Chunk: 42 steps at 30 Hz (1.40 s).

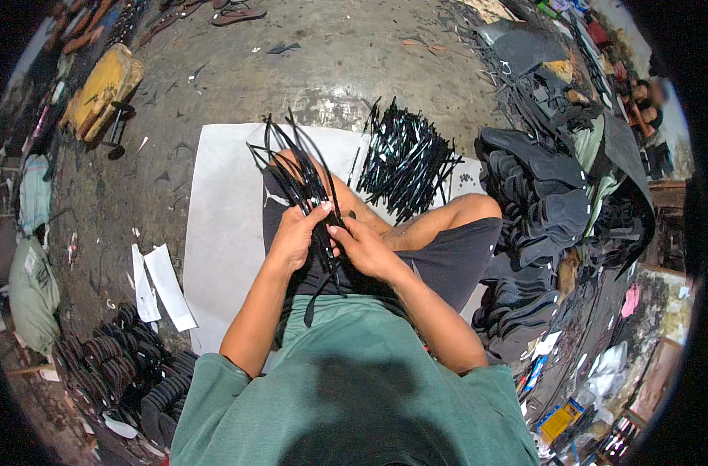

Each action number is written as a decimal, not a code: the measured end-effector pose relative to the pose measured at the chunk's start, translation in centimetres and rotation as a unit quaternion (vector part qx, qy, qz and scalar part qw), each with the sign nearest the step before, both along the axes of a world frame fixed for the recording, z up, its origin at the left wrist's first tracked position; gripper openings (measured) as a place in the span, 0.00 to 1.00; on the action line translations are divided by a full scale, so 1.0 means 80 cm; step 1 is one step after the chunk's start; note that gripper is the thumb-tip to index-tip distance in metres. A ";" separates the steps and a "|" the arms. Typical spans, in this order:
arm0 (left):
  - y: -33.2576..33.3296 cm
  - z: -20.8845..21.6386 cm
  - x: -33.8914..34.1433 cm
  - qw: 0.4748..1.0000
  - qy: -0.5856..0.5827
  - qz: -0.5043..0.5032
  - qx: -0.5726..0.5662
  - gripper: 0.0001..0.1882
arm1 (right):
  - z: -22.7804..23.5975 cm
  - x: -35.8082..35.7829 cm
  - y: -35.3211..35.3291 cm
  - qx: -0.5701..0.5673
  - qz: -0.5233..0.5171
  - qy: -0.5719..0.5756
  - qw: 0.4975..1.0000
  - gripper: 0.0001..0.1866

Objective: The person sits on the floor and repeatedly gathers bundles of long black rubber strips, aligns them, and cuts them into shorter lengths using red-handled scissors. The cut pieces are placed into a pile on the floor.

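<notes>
Over my crossed legs, a loose bundle of thin black straps (302, 183) fans out beyond my hands, with a few ends hanging toward my shirt. My left hand (293, 235) is closed round the bundle, its thumb lying on top. Close beside it, my right hand (361, 245) pinches the straps near their lower end with thumb and fingers. Just past my right leg lies a big heap of similar glossy black straps (407, 159). A white sheet (222, 202) is spread beneath me and under part of that heap.
Stacks of black shoe soles (548, 194) stand at my right. More dark soles (109, 361) sit at the lower left, near white strips (167, 283). A worn yellow block stool (101, 92) is at the far left, sandals (240, 15) at the far edge. Dark scraps litter the concrete floor.
</notes>
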<state>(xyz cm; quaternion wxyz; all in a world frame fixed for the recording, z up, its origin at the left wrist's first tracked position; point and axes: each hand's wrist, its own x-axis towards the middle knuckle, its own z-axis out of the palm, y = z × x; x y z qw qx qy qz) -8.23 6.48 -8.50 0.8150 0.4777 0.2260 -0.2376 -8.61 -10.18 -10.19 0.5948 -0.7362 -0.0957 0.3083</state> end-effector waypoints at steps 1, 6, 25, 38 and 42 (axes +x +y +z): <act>0.004 -0.005 0.000 1.000 0.003 -0.014 -0.016 0.11 | 0.001 0.000 0.001 0.044 -0.021 0.065 0.997 0.14; 0.013 -0.020 0.003 0.994 -0.002 0.106 -0.016 0.16 | 0.013 -0.022 0.001 0.066 -0.040 0.144 0.987 0.15; 0.003 0.009 -0.001 0.996 -0.025 0.022 0.080 0.20 | -0.004 -0.011 -0.027 0.074 -0.090 0.160 0.980 0.25; -0.022 0.019 -0.012 0.999 -0.019 -0.009 0.027 0.18 | 0.015 -0.015 -0.017 0.116 -0.107 0.118 0.980 0.19; -0.006 0.007 -0.012 0.997 -0.036 0.015 0.074 0.20 | 0.029 -0.013 -0.016 0.111 -0.131 0.156 0.973 0.15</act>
